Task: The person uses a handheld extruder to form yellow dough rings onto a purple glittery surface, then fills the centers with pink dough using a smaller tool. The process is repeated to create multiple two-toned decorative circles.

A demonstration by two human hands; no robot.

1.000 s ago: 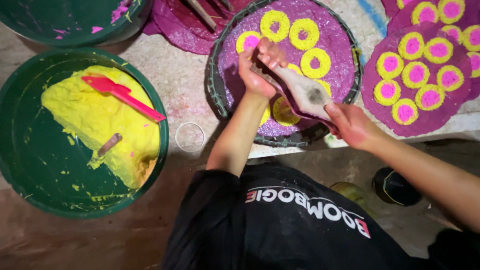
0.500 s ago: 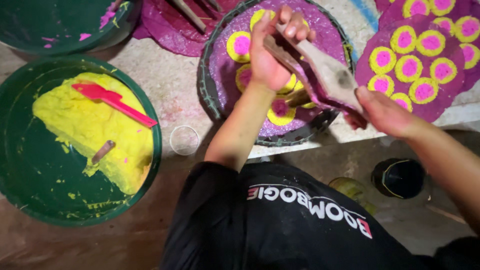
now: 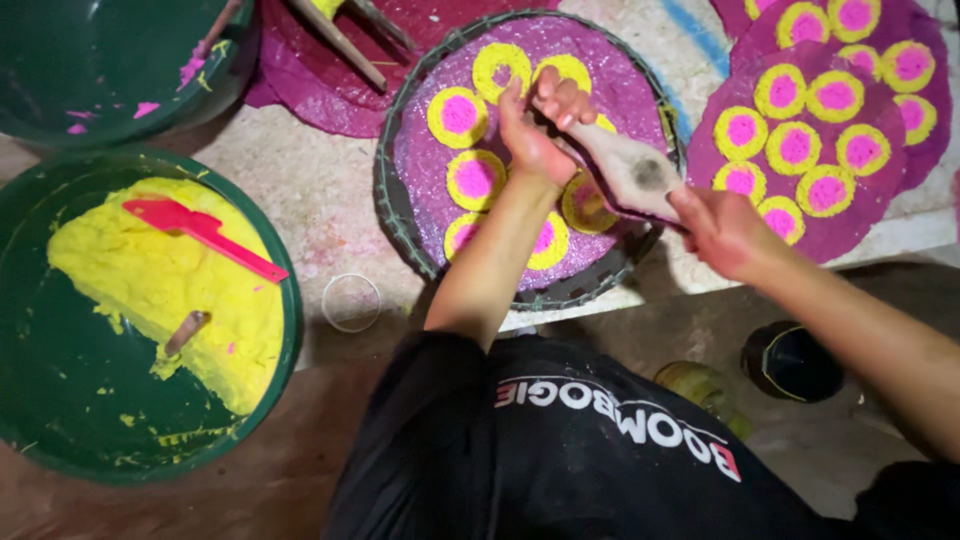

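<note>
While both hands meet over the round purple disc (image 3: 440,190) of grainy, glittery paste lying in a dark wire-rimmed tray (image 3: 392,215), they share one tool: a flat, pale, paddle-shaped wooden scraper (image 3: 625,170) with a dark smudge on its face. The left hand (image 3: 535,135) is closed around the scraper's far end, fingers curled over it, above the disc's centre. The right hand (image 3: 725,230) grips the near end at the tray's right edge. Yellow rings with pink centres dot the purple disc, soft-edged and crumbly. A second purple disc (image 3: 890,190) with the same ring pattern lies just right of the tray on the pale, dusty work surface (image 3: 300,180). Well to the left, a large green plastic tub (image 3: 60,420) holds a lumpy mound of yellow paste (image 3: 160,270), with a flat red plastic spatula (image 3: 205,235) resting on it. A small clear ring-shaped cutter (image 3: 351,302) lies between tub and tray.
</note>
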